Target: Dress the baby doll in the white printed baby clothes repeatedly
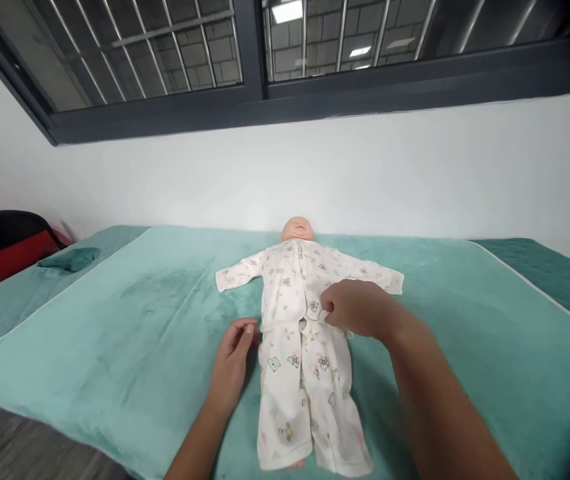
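A baby doll point(299, 230) lies on its back on a teal blanket point(155, 320), dressed in a white patterned top point(289, 280) and matching trousers point(305, 393). My right hand point(357, 308) rests over the doll's waist on the right, fingers curled and pinching the hem of the top. My left hand point(232, 360) lies beside the doll's left hip, fingers loosely curved and touching the edge of the clothing, with nothing in them.
A small folded teal cloth point(69, 259) lies at the far left of the bed. A black and red bag point(5, 247) sits beyond it. A white wall and a barred window point(265, 60) stand behind. The bed's near edge drops to a wooden floor point(25, 447).
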`<state>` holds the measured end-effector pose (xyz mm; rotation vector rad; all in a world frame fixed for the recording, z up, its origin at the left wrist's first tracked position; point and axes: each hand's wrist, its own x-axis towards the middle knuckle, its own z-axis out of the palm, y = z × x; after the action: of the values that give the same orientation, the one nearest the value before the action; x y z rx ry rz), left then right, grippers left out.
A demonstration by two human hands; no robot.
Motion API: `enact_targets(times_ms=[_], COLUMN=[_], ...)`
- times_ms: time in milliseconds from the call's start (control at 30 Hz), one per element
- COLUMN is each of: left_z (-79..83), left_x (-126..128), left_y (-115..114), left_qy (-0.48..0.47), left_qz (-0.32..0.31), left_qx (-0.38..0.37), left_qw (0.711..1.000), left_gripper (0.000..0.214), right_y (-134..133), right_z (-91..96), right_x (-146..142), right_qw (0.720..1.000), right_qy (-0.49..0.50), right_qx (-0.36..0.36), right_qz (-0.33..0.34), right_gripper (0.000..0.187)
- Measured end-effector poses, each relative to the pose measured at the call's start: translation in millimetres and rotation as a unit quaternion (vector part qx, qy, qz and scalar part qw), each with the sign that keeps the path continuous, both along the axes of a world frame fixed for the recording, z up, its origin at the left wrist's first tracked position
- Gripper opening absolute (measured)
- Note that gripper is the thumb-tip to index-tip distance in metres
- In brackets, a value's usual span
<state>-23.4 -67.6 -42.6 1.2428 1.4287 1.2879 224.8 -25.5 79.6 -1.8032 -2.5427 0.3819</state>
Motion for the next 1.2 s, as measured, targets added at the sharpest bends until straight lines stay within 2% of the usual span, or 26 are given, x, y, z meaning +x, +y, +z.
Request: enact_targets(times_ms=[100,200,267,333,433,500,567,667,767,900,1000,1100,1133,1200], left_z=[0.3,-5.5,-10.0,-12.1,-9.8,-6.8,-4.0,-0.4,2.9,3.2,4.7,16.2,23.0,39.8], left_x=[6,2,-9,-27,-54,-68,-78,-90,-101,-109,-100,-68,-52,-14], left_y=[-2,9,26,49,85,106,121,135,140,139,134,132,134,142], left_qy=[0.075,0.193,0.306,0.421,0.539,0.584,0.613,0.643,0.663,0.654,0.62,0.534,0.495,0.407], left_qz=[-0.012,0.014,0.029,0.045,0.089,0.096,0.073,0.04,0.047,0.083,0.104,0.076,0.051,0.016], left_qx=[0.011,0.071,0.128,0.173,0.159,0.123,0.094,0.079,0.086,0.088,0.136,0.238,0.264,0.277], left_qw=[0.997,0.979,0.943,0.889,0.822,0.797,0.781,0.761,0.742,0.747,0.765,0.808,0.826,0.87], left_gripper=[0.03,0.026,0.027,0.035,0.052,0.058,0.055,0.05,0.049,0.048,0.048,0.048,0.046,0.039], right_y=[-7,-13,-9,5,40,65,85,103,110,115,114,108,107,108], right_z=[4.6,13.1,15.9,12.1,-10.8,-35.2,-61.0,-90.3,-103.5,-106.6,-100.5,-84.5,-77.8,-63.9], right_x=[6,20,30,41,56,62,64,62,62,68,60,32,19,-5], right_qw=[1.0,0.997,0.991,0.985,0.971,0.953,0.936,0.91,0.889,0.868,0.843,0.818,0.821,0.846], right_qy=[0.026,0.07,0.12,0.168,0.232,0.247,0.222,0.25,0.29,0.311,0.354,0.445,0.464,0.458], right_qx=[-0.012,-0.025,-0.037,-0.042,0.018,0.104,0.162,0.141,0.133,0.166,0.223,0.264,0.253,0.214], right_qz=[0.007,0.025,0.036,0.024,-0.055,-0.14,-0.221,-0.298,-0.328,-0.35,-0.337,-0.251,-0.215,-0.167], right_gripper=[0.023,0.026,0.033,0.038,0.037,0.032,0.036,0.047,0.05,0.049,0.045,0.039,0.038,0.037])
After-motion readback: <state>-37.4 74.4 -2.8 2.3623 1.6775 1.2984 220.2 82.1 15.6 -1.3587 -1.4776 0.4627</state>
